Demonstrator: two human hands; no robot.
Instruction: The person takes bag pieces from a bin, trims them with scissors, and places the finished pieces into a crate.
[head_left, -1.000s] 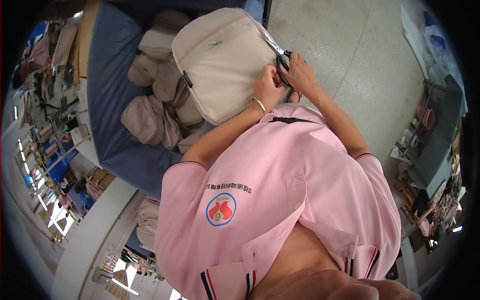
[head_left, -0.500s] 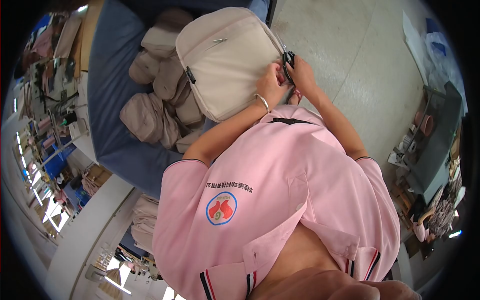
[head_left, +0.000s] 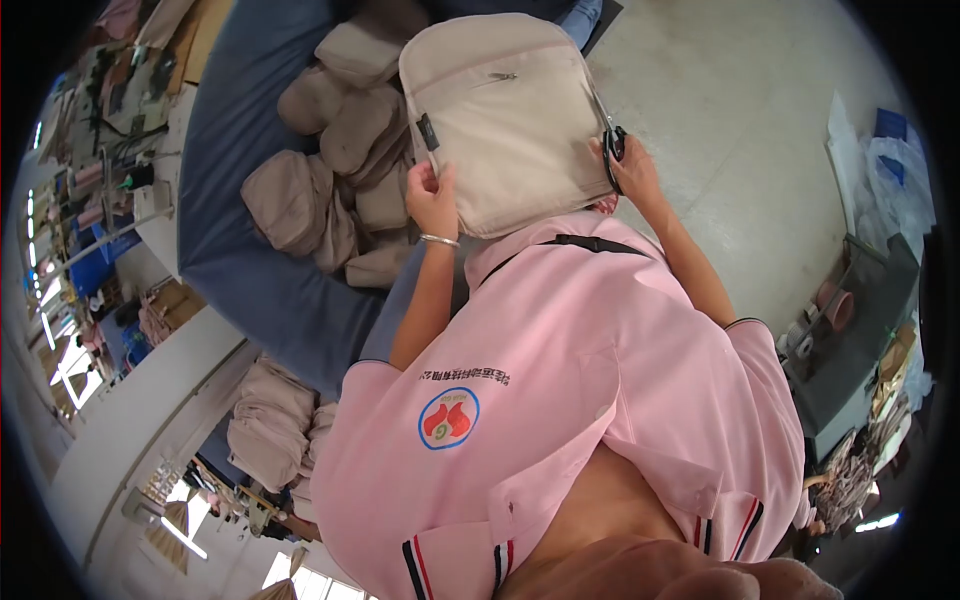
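A beige backpack (head_left: 510, 130) lies in front of my body, its zipped pocket with a small metal pull facing up and a dark label on its left side. My left hand (head_left: 433, 205), with a bracelet at the wrist, is closed on the backpack's lower left edge. On the opposite side my right hand (head_left: 636, 172) holds black-handled scissors (head_left: 616, 146) against the right edge. The scissors' blades run upward along the seam and are hard to make out.
A blue fabric-lined bin (head_left: 225, 190) stands on the left with several beige bags (head_left: 288, 203) heaped inside. Further beige pieces (head_left: 268, 415) are stacked below it. Pale floor (head_left: 730, 130) lies to the right, with a dark grey cabinet-like unit (head_left: 868, 350) and plastic wrap (head_left: 897, 185) beyond.
My left hand has moved from the backpack's right edge, beside the scissors, to its lower left edge. The backpack has shifted right and turned more upright in view. My right hand keeps the scissors.
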